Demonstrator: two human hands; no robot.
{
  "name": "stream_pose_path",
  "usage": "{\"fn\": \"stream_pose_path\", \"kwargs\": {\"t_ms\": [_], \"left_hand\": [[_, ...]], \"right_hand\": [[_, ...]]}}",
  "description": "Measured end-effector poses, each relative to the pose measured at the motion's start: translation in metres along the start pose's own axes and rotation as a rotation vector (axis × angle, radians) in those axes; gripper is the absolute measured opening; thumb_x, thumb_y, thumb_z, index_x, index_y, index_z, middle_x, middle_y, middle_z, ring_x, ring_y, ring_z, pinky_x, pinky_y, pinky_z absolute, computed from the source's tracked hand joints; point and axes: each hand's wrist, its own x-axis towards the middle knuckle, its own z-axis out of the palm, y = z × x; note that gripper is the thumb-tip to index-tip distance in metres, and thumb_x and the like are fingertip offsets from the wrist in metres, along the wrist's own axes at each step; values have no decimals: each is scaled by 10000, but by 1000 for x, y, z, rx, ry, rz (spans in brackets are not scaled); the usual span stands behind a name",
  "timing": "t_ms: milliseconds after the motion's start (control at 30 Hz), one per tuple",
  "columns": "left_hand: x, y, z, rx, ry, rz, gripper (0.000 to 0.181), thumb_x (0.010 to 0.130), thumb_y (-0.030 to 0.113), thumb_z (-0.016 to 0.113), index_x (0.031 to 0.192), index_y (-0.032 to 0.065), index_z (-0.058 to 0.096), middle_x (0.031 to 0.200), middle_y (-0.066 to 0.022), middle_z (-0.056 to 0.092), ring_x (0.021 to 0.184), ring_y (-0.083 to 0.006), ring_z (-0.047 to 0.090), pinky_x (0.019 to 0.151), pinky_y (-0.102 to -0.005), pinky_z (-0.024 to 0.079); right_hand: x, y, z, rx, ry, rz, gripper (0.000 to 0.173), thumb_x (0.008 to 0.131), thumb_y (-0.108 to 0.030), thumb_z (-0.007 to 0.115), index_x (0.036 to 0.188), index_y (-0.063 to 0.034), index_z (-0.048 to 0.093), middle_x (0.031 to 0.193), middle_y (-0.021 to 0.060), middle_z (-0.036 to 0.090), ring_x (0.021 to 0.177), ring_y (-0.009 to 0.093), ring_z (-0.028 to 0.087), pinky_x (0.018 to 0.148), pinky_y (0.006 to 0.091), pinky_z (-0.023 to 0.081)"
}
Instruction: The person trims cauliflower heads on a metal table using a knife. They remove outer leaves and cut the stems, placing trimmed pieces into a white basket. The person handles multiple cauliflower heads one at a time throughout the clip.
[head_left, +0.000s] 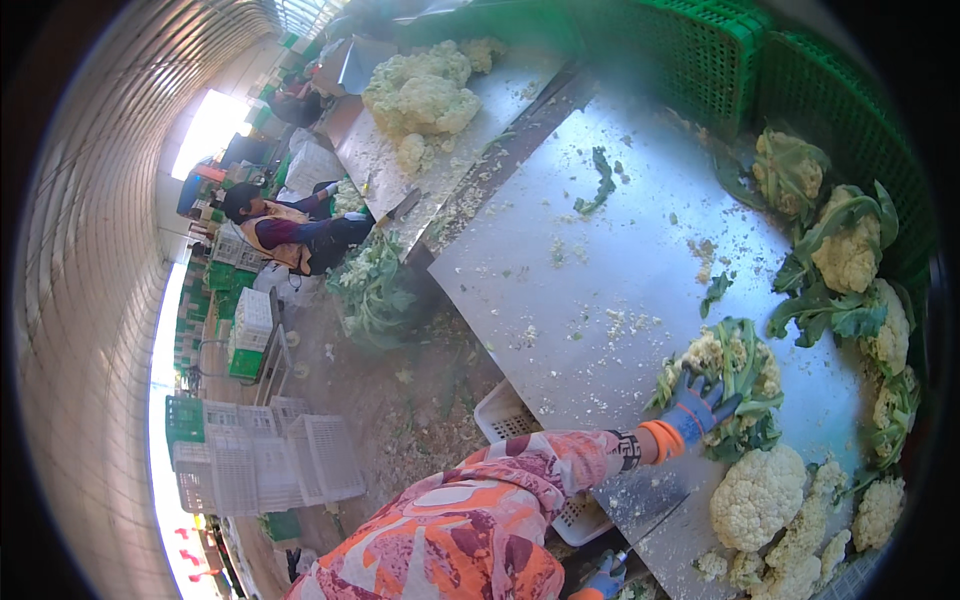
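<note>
My left hand (697, 411), in a blue glove with an orange cuff, grips the top of a leafy cauliflower head (754, 360) on the metal table (600, 277), its fingers spread over curds and leaves. Near the bottom edge is my right hand (604, 579), gloved alike. It is closed round a tool, of which only a small pale and shiny part (620, 557) shows; the rest is hidden. Close below my left hand lies a trimmed white cauliflower head (757, 496), beside several cauliflower pieces (806, 540). Leaf scraps (598, 182) and crumbs are scattered over the metal.
Untrimmed cauliflowers (847, 247) line the right side, against green plastic crates (690, 64). A white basket (502, 412) sits partly under the table edge. Beyond a gap, cauliflowers (424, 94) are heaped on another table. A co-worker (285, 229) is at the left; stacked crates (255, 457) stand behind.
</note>
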Motion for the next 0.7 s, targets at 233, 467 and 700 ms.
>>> {"fn": "stream_pose_path", "kwargs": {"t_ms": [233, 467, 700], "left_hand": [[22, -63, -31, 97, 309, -458, 764, 798, 444, 666, 1379, 38, 380, 1277, -225, 519, 1070, -349, 574, 964, -467, 423], [-12, -100, 57, -752, -370, -620, 807, 740, 493, 722, 1315, 2, 440, 1231, -226, 554, 1057, -334, 582, 927, -426, 456], [-46, -35, -9, -1011, -38, -641, 733, 630, 444, 848, 1094, -45, 560, 1064, -199, 622, 999, -272, 595, 865, -353, 486]], "right_hand": [[11, -23, 0, 146, -103, 105, 210, 883, -218, 632, 994, -55, 562, 594, 66, 530, 389, 167, 481, 327, 298, 404], [35, -20, 7, 99, -106, 15, 213, 879, -252, 632, 991, -88, 552, 590, 62, 524, 389, 175, 477, 323, 302, 386], [-29, -124, 43, 193, -211, -29, 127, 885, -181, 608, 918, -66, 566, 622, 51, 552, 408, 150, 488, 357, 283, 417]]}}
